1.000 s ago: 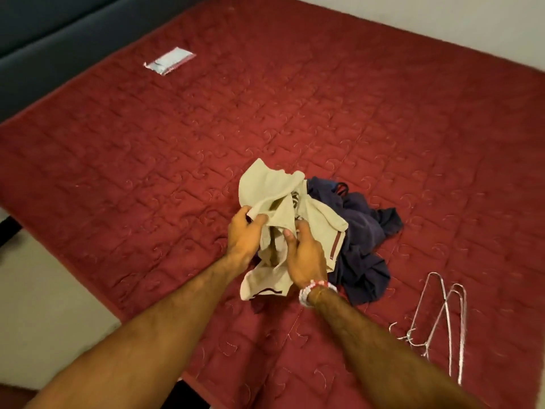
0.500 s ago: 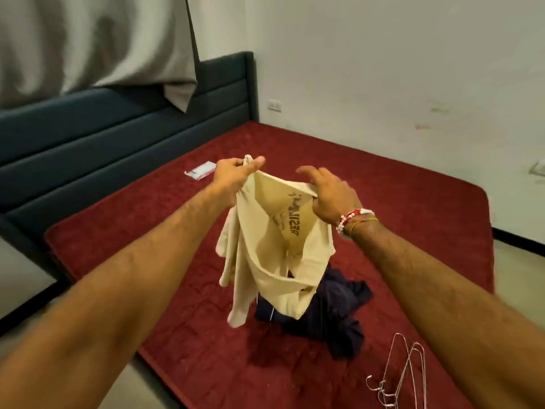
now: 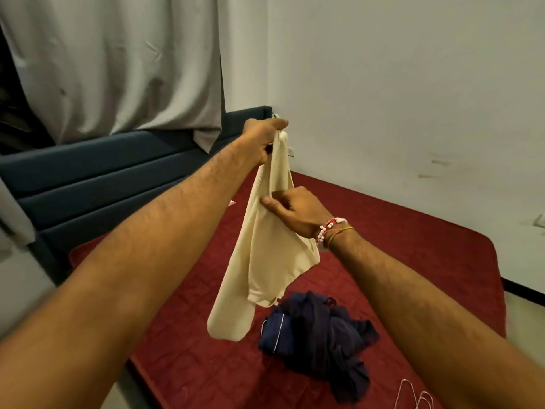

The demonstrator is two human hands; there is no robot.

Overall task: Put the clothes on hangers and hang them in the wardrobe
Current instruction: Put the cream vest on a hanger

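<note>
Both hands hold the cream shirt (image 3: 265, 261) mid-frame: left hand (image 3: 264, 137) pinches its top, right hand (image 3: 298, 211) pinches lower down, so it hangs lengthwise over the navy pile (image 3: 321, 338), hangers (image 3: 424, 394) lower right, nearer the right hand.

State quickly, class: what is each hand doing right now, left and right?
Left hand: closed, gripping the top of the cream garment.
Right hand: closed, fingers pinching the same garment lower down.
</note>
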